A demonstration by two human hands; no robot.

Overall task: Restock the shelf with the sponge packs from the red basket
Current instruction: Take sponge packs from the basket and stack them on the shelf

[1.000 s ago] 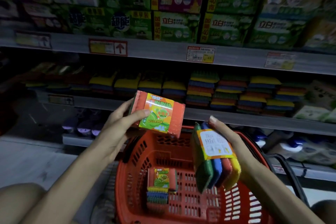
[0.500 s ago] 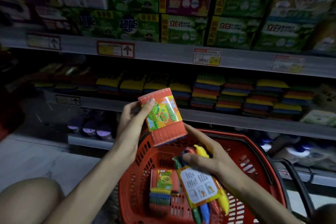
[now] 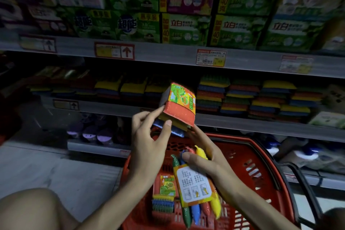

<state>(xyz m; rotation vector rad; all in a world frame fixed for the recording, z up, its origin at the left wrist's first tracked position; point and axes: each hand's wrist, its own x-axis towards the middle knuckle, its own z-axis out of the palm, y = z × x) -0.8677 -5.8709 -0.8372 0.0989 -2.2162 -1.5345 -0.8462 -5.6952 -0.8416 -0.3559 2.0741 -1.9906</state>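
Note:
My left hand (image 3: pixel 149 136) pinches the lower end of an orange sponge pack (image 3: pixel 179 106) with a green and orange label, tilted up in front of the middle shelf (image 3: pixel 242 123). My right hand (image 3: pixel 209 157) grips a four-colour sponge pack (image 3: pixel 194 188) with a white instruction label, held over the red basket (image 3: pixel 261 164); its fingertips reach up and touch the orange pack's underside. Two more sponge packs (image 3: pixel 164 192) lie on the basket floor. Stacks of coloured sponges (image 3: pixel 242 97) fill the middle shelf.
Green and purple detergent boxes (image 3: pixel 186 11) line the top shelf above red price tags (image 3: pixel 211 58). Purple-capped items (image 3: pixel 89 132) stand on the lower shelf at left. The basket's black handle (image 3: pixel 302 183) hangs at right. My knee (image 3: pixel 28 209) is at bottom left.
My left hand lifted the orange pack higher and to the right, tilting it toward the shelf. My right hand lowered its four-colour pack over the basket and stretched its fingers up under the orange pack.

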